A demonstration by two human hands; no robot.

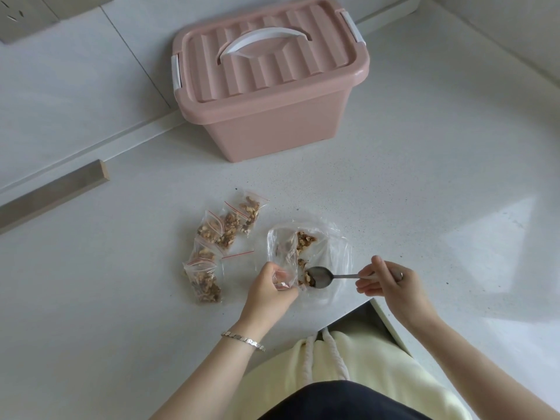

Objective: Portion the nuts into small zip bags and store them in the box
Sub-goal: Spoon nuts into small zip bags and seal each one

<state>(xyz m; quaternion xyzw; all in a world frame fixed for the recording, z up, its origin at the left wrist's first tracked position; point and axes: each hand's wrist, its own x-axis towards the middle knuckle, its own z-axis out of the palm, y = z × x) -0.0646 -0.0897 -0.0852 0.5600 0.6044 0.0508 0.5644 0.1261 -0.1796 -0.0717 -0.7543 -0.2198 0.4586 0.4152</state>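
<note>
My left hand (268,283) pinches the red-striped mouth of a small clear zip bag (286,259) over a large clear plastic bag (336,247) that holds walnut pieces (304,241). With my right hand (386,278) I hold a metal spoon (321,277) by its handle; its bowl carries a few nut pieces beside the small bag's mouth. Several filled zip bags (225,228) lie in a cluster to the left, the nearest one (204,281) by my left hand. The pink storage box (269,77) stands at the back with its lid shut.
An empty small zip bag (236,262) lies flat between the filled bags and the large bag. The white counter (424,177) has its front edge just below my hands. A wall socket (18,16) sits at top left, a metal bar (51,192) at the left.
</note>
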